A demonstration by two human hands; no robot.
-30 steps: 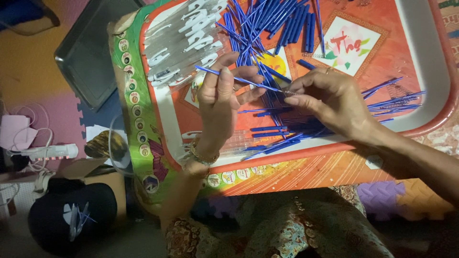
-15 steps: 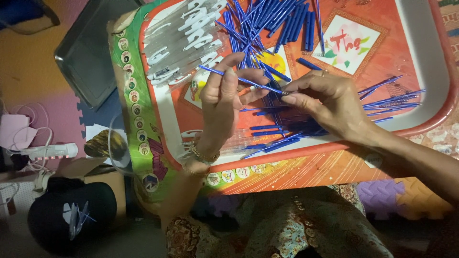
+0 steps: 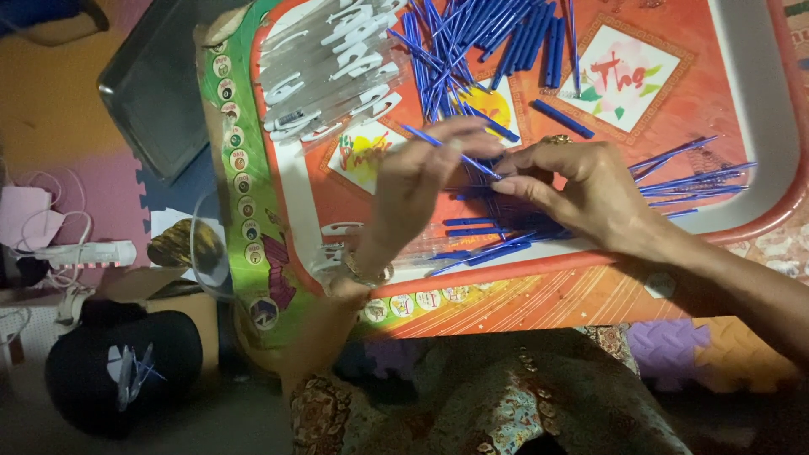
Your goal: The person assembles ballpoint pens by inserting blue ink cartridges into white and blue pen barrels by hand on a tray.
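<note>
Over a red tray [image 3: 742, 101], my left hand [image 3: 421, 190] and my right hand [image 3: 581, 190] meet on a thin blue pen refill [image 3: 447, 150]. The left fingers pinch its middle while the right fingertips grip its lower end. A heap of blue pen parts [image 3: 472, 42] lies at the tray's far side. Clear pen barrels with white clips [image 3: 329, 67] are piled at the far left of the tray. More thin blue refills [image 3: 691, 179] lie to the right of my right hand, and some blue pieces [image 3: 480, 240] sit under my hands.
The tray rests on a colourful low table [image 3: 253, 219]. A dark metal tray [image 3: 160, 84] lies on the floor to the left. A black cap [image 3: 118, 371], white cables [image 3: 76, 253] and a pink cloth [image 3: 25, 215] sit at the lower left. Foam floor mats [image 3: 674, 350] show below.
Both hands lifted slightly toward the far side of the tray with the thin blue refill, and my right fingers closed on its end.
</note>
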